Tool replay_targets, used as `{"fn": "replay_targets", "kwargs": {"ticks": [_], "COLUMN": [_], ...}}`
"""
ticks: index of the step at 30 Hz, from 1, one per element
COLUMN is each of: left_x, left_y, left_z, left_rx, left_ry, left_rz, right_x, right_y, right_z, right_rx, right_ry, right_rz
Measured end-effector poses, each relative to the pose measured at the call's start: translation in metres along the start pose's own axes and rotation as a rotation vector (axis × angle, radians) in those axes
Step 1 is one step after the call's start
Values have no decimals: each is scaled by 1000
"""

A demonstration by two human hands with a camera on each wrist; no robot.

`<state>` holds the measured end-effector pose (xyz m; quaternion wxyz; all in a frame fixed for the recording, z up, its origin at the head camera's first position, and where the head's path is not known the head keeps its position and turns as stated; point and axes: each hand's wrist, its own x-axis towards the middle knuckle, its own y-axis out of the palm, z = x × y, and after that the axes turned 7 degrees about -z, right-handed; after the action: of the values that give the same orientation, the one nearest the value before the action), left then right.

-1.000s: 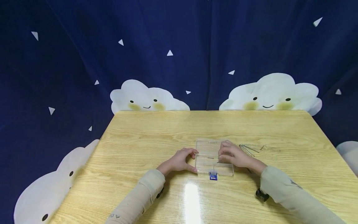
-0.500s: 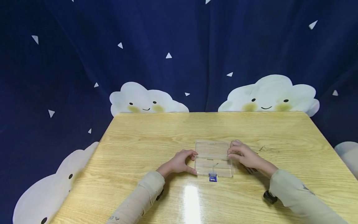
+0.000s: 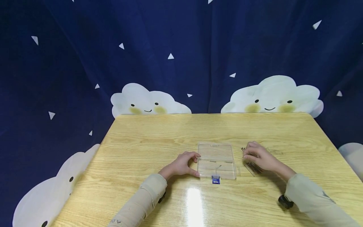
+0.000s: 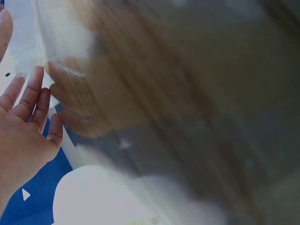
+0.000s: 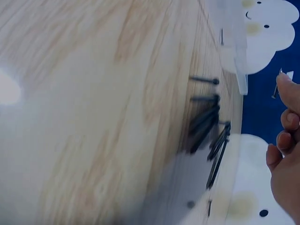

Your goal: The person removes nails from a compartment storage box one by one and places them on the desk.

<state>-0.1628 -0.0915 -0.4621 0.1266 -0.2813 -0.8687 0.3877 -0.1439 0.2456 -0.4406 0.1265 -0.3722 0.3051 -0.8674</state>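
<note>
A clear plastic box [image 3: 216, 152] lies with its lid folded back on the table; a blue tag [image 3: 216, 180] is at its front edge. Inside the box is a small nail [image 5: 222, 36]. My left hand [image 3: 182, 163] rests against the box's left side, thumb and fingers spread, fingertips touching it; in the left wrist view the fingers of this hand [image 4: 30, 119] look nearly straight. To the right of the box, my right hand [image 3: 260, 158] is over several dark nails [image 3: 251, 168]. In the right wrist view, its thumb and finger pinch a nail [image 5: 275, 88].
More nails [image 5: 218, 140] lie loosely grouped on the wooden table [image 3: 158, 135], right of the box. A blue curtain [image 3: 170, 28] with white clouds hangs behind the table's far edge. Light glares on the wood [image 3: 194, 205] in front of the box.
My right hand has moved right, from above the box to the nails beside it. A nail now shows in the box where that hand was. The left hand keeps its place.
</note>
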Motion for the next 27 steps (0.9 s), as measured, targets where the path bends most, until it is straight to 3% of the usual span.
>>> {"fn": "replay_targets", "kwargs": {"ticks": [12,27], "left_x": [1,1], "left_y": [-2,-2], "left_z": [-2,-1], "left_rx": [12,33], "left_ry": [-3,14], "left_rz": [16,13], "right_x": [-26,-42], "right_y": [-23,-47], "right_z": [-38,-55], "right_rx": [-102,-236], "right_ry": [-1,121], "right_rz": [21,32]}}
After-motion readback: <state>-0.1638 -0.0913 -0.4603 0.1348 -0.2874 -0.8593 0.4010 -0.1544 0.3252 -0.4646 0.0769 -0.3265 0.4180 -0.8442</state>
